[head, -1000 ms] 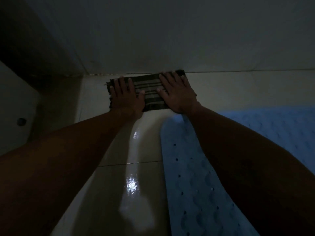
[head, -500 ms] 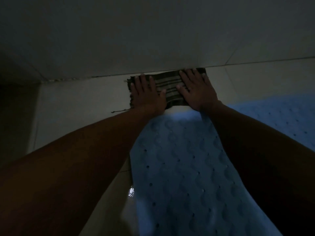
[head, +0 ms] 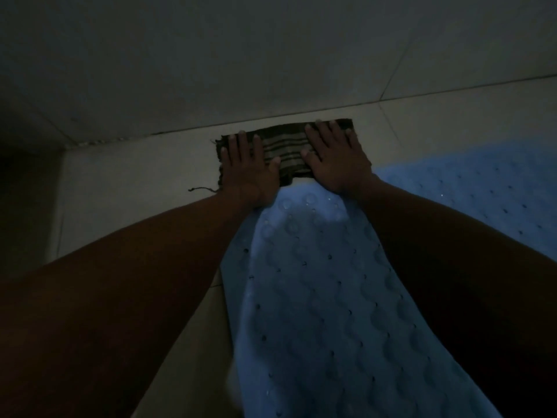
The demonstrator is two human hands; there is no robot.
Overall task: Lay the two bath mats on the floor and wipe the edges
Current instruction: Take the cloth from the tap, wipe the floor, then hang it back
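Observation:
A dark striped cloth [head: 286, 149] lies flat on the pale floor tiles, its far edge against the foot of the wall. My left hand [head: 250, 167] presses flat on the cloth's left part and my right hand [head: 334, 158] on its right part, fingers spread. A light blue bath mat [head: 316, 297] with bumps and small holes runs between my forearms, and its far end touches the cloth's near edge. More blue mat [head: 482, 188] lies to the right beyond my right arm; I cannot tell whether it is a separate mat.
The room is very dim. A plain wall [head: 271, 55] rises just past the cloth, and a dark corner sits at the far left. Bare floor tile [head: 135, 191] lies left of my left arm. A loose thread [head: 202, 189] trails from the cloth's left corner.
Both hands have slid the cloth to the right along the wall's foot. The cloth was left of the mat's end; now it sits right at it, with the mat between my arms.

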